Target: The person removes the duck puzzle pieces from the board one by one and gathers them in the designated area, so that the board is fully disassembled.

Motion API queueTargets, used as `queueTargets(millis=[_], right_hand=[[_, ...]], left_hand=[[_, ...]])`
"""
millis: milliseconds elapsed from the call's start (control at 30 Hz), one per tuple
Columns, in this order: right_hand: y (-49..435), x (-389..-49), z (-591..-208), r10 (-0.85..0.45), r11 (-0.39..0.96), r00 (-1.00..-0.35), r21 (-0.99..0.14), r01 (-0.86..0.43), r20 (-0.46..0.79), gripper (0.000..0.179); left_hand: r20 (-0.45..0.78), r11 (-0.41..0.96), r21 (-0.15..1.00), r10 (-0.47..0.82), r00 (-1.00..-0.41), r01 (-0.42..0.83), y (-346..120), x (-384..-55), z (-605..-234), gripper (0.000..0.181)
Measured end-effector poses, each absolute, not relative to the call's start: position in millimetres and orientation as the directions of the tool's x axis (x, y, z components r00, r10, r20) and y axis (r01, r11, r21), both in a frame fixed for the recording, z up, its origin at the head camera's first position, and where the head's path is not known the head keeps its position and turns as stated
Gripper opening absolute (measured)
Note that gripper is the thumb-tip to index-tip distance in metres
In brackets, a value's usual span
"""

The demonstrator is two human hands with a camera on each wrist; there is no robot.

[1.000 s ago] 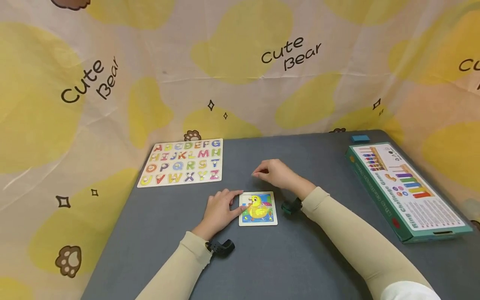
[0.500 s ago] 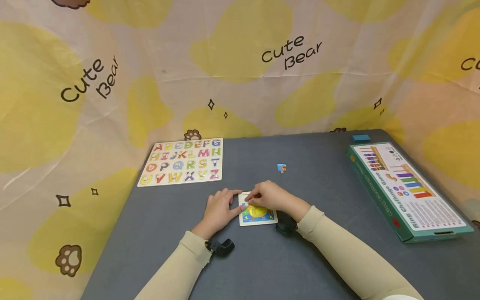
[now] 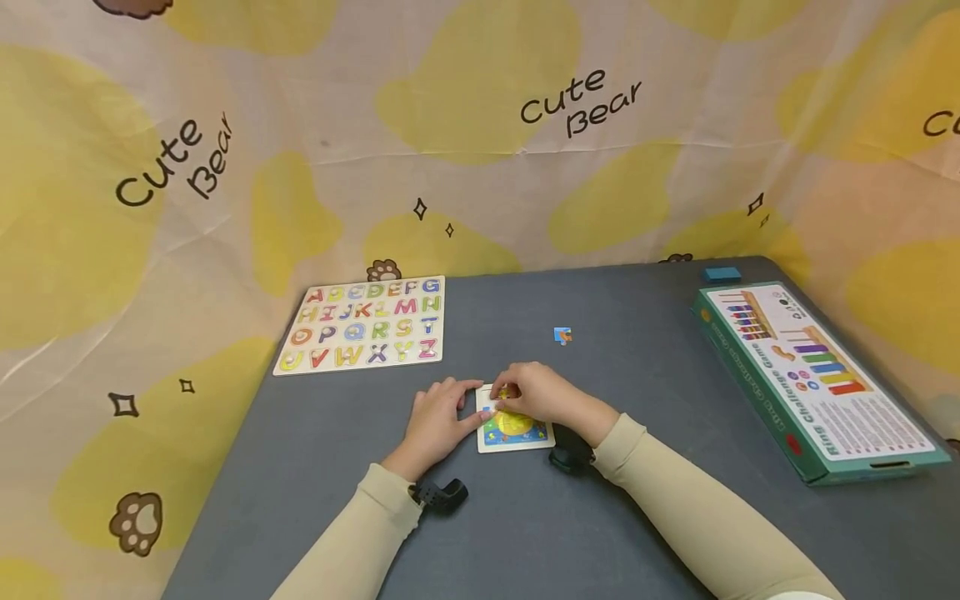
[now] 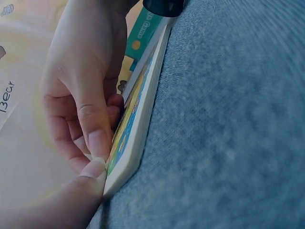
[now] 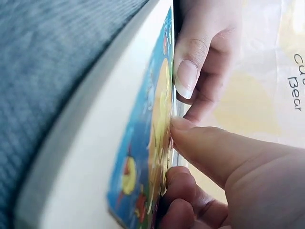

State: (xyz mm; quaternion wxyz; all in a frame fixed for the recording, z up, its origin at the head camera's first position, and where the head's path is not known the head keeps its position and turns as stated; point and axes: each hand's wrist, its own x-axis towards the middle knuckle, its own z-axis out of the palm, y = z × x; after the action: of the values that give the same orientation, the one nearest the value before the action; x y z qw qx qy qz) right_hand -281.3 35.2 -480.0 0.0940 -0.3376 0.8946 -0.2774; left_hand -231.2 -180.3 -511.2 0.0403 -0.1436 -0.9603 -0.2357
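A small square duck jigsaw puzzle (image 3: 517, 438) in a pale wooden frame lies flat on the dark grey table. My left hand (image 3: 438, 422) rests at its left side, straight thumb pressing on the board and forefinger reaching the upper left corner. Over the puzzle's upper part, my right hand (image 3: 550, 394) pinches at a piece with thumb and curled fingers; the piece itself is hidden by them. In the left wrist view the right fingertips meet close to my left thumb (image 4: 93, 168). A loose blue and orange puzzle piece (image 3: 562, 335) lies behind the right hand.
An alphabet board (image 3: 360, 323) with coloured letters lies at the back left. On the right is a green and white game box (image 3: 817, 375), with a small blue block (image 3: 722, 274) behind it. A printed cloth (image 3: 480, 108) hangs along the back.
My right hand has come from behind the puzzle down onto its upper part, uncovering the loose piece on the table. The left hand has stayed put.
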Motion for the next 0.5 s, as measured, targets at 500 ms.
queueTargets(millis=[500], right_hand=[[43.6,-286.5,-477.8,-0.666,0.578,-0.746,-0.623,-0.527,0.014,0.018]], left_hand=[[0.138,0.851,0.439,0.253,-0.957,0.289,-180.0,-231.0,-510.9,0.056]])
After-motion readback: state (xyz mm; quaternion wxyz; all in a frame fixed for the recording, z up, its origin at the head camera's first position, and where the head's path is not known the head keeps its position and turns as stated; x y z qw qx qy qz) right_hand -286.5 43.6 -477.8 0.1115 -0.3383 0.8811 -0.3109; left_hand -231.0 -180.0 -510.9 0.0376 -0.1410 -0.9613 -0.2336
